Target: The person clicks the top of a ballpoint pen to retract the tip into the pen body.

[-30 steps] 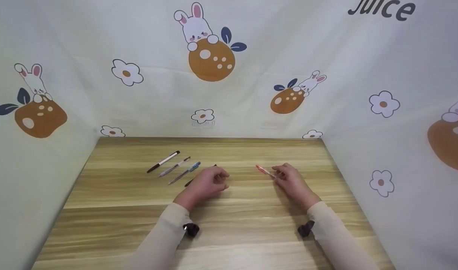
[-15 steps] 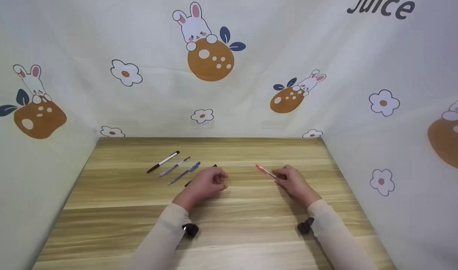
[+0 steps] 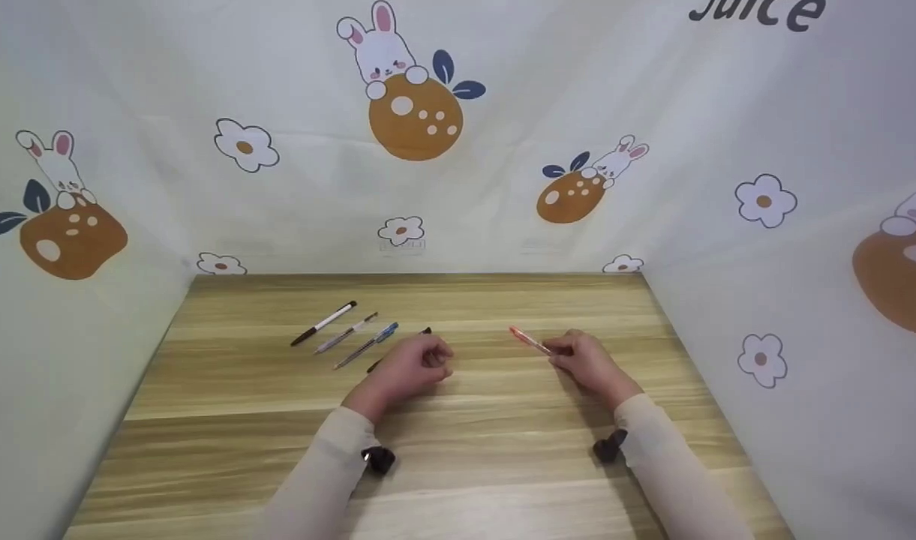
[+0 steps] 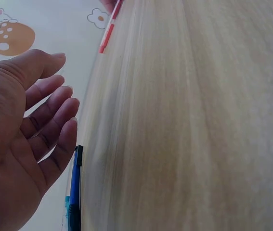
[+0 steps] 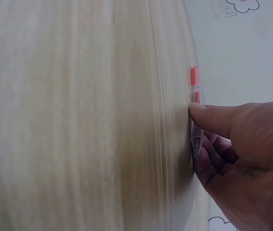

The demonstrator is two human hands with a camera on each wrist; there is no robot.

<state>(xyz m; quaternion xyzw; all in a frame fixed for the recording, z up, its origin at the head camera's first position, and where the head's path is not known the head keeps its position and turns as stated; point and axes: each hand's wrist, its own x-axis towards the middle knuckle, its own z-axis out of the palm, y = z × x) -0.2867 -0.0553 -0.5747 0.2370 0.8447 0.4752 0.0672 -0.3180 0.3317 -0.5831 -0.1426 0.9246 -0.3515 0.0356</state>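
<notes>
My right hand (image 3: 591, 367) pinches a red and clear pen (image 3: 529, 340) between thumb and fingers, low over the tabletop. In the right wrist view, the thumb lies across the pen's barrel, its red end (image 5: 194, 77) pointing away and its clear tip beside the curled fingers. My left hand (image 3: 406, 365) holds nothing; its fingers are loosely bent, with thumb and fingertips apart. It partly covers a dark pen (image 3: 426, 331). The left wrist view shows a blue pen with a black end (image 4: 75, 187) beside that hand.
Left of the left hand lie a blue clear-barrelled pen (image 3: 366, 346), a clear pen with a brownish end (image 3: 345, 334) and a white and black pen (image 3: 324, 323), all slanted alike. Printed cloth (image 3: 307, 202) surrounds the wooden tabletop (image 3: 458, 450) at the back and sides.
The right hand's fingers have come together on the red pen, which has barely moved. My left hand keeps its pose. The head view has shifted slightly.
</notes>
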